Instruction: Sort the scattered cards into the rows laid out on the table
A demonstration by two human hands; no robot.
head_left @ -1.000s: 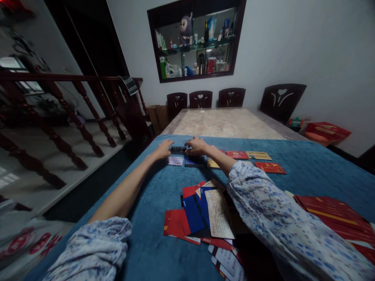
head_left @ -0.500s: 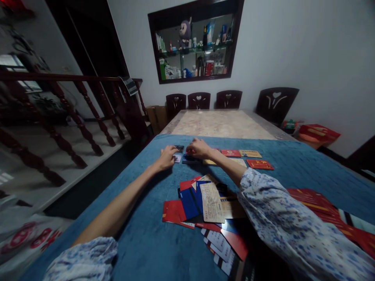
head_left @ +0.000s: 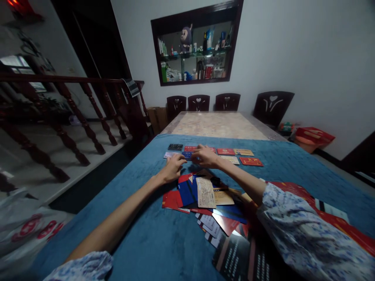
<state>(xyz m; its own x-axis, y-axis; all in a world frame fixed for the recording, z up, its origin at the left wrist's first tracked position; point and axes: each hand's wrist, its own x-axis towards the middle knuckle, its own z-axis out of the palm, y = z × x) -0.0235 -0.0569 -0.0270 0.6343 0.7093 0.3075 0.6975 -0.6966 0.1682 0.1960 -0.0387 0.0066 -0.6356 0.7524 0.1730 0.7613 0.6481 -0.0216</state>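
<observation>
Two rows of cards lie across the far part of the blue cloth. My left hand (head_left: 173, 168) is at the near row, fingers apart and slightly bent, its fingertips by the lower edge of a blue card (head_left: 186, 155). The curled fingers of my right hand (head_left: 205, 156) are at that card's right end and partly cover it. Left of it lies a pale card (head_left: 170, 155), with a black card (head_left: 175, 147) behind. A red card (head_left: 225, 151) and a yellow card (head_left: 243, 152) lie in the far row to the right. Nearer me is a loose card pile (head_left: 206, 193).
The blue cloth (head_left: 140, 234) covers the near part of a stone-patterned table (head_left: 216, 125). More red cards (head_left: 287, 189) lie right, partly behind my sleeve. Dark chairs (head_left: 198, 103) stand at the far end. A wooden railing (head_left: 96, 113) and a plastic bag (head_left: 32, 230) are left.
My left hand has drawn back toward me and right, uncovering the black and pale cards. The right hand has shifted slightly right and nearer, showing the blue card. The view has shifted slightly.
</observation>
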